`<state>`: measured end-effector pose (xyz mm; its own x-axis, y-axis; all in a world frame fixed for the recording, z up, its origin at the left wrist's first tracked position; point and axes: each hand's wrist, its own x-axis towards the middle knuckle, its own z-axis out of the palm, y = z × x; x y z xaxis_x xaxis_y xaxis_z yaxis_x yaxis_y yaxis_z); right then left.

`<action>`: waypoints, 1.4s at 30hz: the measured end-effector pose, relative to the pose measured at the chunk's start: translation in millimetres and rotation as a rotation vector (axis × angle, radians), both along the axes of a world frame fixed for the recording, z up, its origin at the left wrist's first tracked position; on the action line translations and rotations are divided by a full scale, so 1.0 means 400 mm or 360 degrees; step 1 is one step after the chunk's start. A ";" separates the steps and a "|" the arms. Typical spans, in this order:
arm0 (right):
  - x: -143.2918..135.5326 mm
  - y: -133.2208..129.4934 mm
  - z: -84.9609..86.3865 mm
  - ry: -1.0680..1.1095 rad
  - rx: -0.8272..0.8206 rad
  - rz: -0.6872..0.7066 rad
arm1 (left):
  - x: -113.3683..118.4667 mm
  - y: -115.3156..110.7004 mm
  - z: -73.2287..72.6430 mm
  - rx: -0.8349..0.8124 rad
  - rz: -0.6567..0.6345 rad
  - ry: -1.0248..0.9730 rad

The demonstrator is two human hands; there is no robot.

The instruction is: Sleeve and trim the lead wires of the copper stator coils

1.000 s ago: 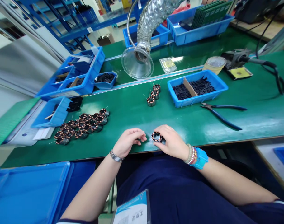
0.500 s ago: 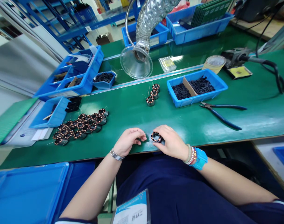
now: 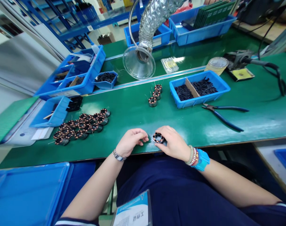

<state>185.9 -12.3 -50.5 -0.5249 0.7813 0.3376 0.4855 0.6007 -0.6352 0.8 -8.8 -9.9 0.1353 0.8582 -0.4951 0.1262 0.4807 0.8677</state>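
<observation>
Fingers [image 3: 161,128] of the right hand [image 3: 174,142] grip a copper-wound ring [image 3: 155,140] between thumb and forefinger, its opening facing up, near the front edge of the green bench [image 3: 129,110]; whether the ring rests on the surface or is slightly lifted cannot be told. The left hand [image 3: 131,141] is just beside it, apart from the ring, its fingers loosely curled; whether they pinch anything thin cannot be told. Bracelets [image 3: 193,156] and a blue band [image 3: 203,160] circle the right wrist, a metal watch [image 3: 119,156] the left. Beyond the hands, three similar rings [image 3: 152,102] with thin wire ends stand in a slanting row. To their right is a blue box [image 3: 204,100], split by a brown divider [image 3: 192,88] into two parts, both holding small black pieces [image 3: 205,87]. Pliers [image 3: 211,107] lie in front of this box, dark handles spread. On the bench's left side, a cluster of like rings [image 3: 96,127] stands close together, near a small blue bin [image 3: 59,113]. Farther back, a clear funnel [image 3: 133,67] ends a silvery hose [image 3: 152,22].
</observation>
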 end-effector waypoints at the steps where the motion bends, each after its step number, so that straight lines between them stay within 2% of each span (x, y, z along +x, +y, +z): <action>1: 0.000 0.000 0.000 -0.0002 0.0004 0.0002 | 0.001 0.001 -0.001 -0.0002 0.0006 -0.0006; 16: 0.000 0.000 0.000 -0.0032 -0.0001 0.0004 | -0.006 -0.007 -0.006 -0.0057 0.0091 -0.0129; 23: -0.001 0.000 0.000 -0.0024 0.0001 0.0003 | -0.008 -0.003 -0.010 -0.0001 0.0119 -0.0176; 25: -0.001 -0.001 -0.001 -0.0022 0.0005 -0.0005 | -0.017 -0.005 -0.012 0.0093 0.0184 -0.0111; 27: -0.002 -0.002 -0.002 -0.0023 0.0003 -0.0017 | -0.027 -0.013 -0.014 0.0332 0.0198 0.0110; 28: -0.003 -0.002 -0.003 -0.0029 0.0002 -0.0026 | -0.030 -0.019 -0.015 0.0493 0.0138 0.0258; 30: -0.004 -0.004 -0.003 -0.0052 0.0006 -0.0038 | -0.028 -0.035 -0.020 0.0789 -0.0124 0.0501; 32: -0.005 -0.005 -0.003 -0.0071 0.0014 -0.0044 | -0.019 -0.048 -0.025 0.0968 -0.0395 0.0571; 34: -0.005 -0.006 -0.003 -0.0076 0.0025 -0.0043 | -0.006 -0.052 -0.030 0.1032 -0.0482 0.0553; 42: -0.008 -0.007 0.001 -0.0144 0.0020 -0.0091 | 0.001 -0.022 -0.032 0.0954 -0.0286 0.0545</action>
